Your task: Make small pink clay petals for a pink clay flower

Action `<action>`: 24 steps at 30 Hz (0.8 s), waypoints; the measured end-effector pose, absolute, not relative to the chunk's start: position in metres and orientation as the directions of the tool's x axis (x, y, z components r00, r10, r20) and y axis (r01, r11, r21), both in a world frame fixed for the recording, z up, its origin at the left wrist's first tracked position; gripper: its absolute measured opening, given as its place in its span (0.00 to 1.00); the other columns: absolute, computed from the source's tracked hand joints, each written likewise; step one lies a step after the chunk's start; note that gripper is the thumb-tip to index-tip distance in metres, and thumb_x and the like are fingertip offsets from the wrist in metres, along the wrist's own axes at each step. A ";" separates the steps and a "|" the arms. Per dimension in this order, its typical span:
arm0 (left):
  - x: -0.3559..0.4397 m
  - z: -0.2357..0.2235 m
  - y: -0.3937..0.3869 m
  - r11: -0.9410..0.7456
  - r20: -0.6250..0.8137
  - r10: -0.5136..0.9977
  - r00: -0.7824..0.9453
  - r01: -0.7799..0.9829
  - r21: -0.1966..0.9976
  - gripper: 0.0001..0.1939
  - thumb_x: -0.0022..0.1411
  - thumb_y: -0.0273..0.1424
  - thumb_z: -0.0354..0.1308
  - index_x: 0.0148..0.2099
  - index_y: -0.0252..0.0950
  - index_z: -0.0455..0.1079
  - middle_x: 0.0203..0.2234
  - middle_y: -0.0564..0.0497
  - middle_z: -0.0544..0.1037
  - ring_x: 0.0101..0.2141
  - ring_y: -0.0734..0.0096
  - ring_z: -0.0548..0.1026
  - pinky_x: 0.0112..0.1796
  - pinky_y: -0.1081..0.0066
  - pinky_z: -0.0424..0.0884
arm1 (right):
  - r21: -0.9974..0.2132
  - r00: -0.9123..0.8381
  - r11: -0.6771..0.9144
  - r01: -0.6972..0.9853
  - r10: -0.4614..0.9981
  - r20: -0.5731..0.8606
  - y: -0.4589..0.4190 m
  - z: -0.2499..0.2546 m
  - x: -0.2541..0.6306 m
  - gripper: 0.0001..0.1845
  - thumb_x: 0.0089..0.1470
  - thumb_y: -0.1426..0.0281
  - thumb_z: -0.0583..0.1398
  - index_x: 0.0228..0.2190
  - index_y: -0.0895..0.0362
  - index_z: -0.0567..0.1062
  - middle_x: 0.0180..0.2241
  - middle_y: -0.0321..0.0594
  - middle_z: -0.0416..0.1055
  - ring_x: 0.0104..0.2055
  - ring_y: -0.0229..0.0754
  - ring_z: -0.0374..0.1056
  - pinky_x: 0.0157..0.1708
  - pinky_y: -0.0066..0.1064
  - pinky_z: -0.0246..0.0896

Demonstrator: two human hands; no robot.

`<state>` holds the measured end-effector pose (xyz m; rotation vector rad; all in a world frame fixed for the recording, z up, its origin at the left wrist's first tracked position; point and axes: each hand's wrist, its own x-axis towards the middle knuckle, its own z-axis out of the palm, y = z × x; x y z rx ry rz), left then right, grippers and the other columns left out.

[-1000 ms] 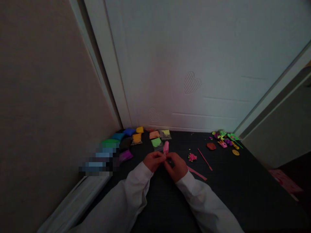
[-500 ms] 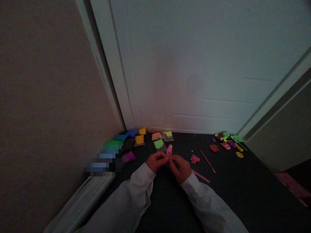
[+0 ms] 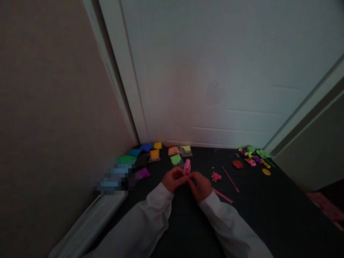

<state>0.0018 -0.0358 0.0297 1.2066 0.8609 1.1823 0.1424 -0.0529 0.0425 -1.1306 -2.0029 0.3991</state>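
Observation:
A small upright piece of pink modelling clay [image 3: 187,167] stands out above my fingertips near the middle of the dark table. My left hand [image 3: 172,180] pinches its lower end from the left, thumb and fingers together. From the other side my right hand [image 3: 200,185] pinches the same lower end, its fingertips meeting those of the left. The fingers hide the base of the clay. Just right of my right hand lie a flat pink strip [image 3: 223,196], a cluster of small pink and green bits [image 3: 216,176] and a thin pink modelling tool [image 3: 230,179].
Clay packets, among them a green one [image 3: 176,159], an orange one [image 3: 154,155] and a purple one [image 3: 142,173], lie at the back and left. Small colourful clay pieces [image 3: 254,156] crowd the back right, near a reddish-brown lump [image 3: 237,164]. A white door [image 3: 199,71] rises behind.
The pink clay has turned slightly between my fingertips and shows a broader, more upright shape. My left fingers have shifted a little; both hands stay in nearly the same place.

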 end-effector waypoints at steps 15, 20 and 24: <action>0.003 0.039 -0.040 0.069 -0.028 0.981 0.191 -0.214 0.974 0.08 0.41 0.30 0.58 0.25 0.32 0.64 0.20 0.54 0.70 0.24 0.75 0.68 0.29 0.72 0.65 | -0.674 -0.288 0.546 0.497 0.837 0.465 -0.054 0.052 0.146 0.05 0.46 0.69 0.52 0.25 0.57 0.66 0.25 0.37 0.64 0.28 0.34 0.60 0.29 0.25 0.56; -0.001 0.039 -0.038 0.044 -0.025 0.970 0.243 -0.074 0.996 0.07 0.45 0.31 0.54 0.24 0.31 0.63 0.19 0.55 0.68 0.23 0.76 0.66 0.28 0.73 0.63 | -0.677 -0.327 0.558 0.479 0.830 0.452 -0.053 0.050 0.146 0.06 0.46 0.68 0.52 0.25 0.57 0.66 0.26 0.36 0.64 0.29 0.33 0.60 0.30 0.25 0.56; -0.001 0.051 -0.045 -0.176 0.111 0.952 0.284 0.211 0.962 0.09 0.49 0.30 0.49 0.21 0.32 0.63 0.17 0.55 0.66 0.22 0.77 0.63 0.27 0.75 0.59 | -0.710 -0.285 0.520 0.474 0.854 0.435 -0.054 0.049 0.146 0.06 0.47 0.68 0.51 0.25 0.58 0.66 0.25 0.36 0.64 0.28 0.33 0.60 0.29 0.25 0.55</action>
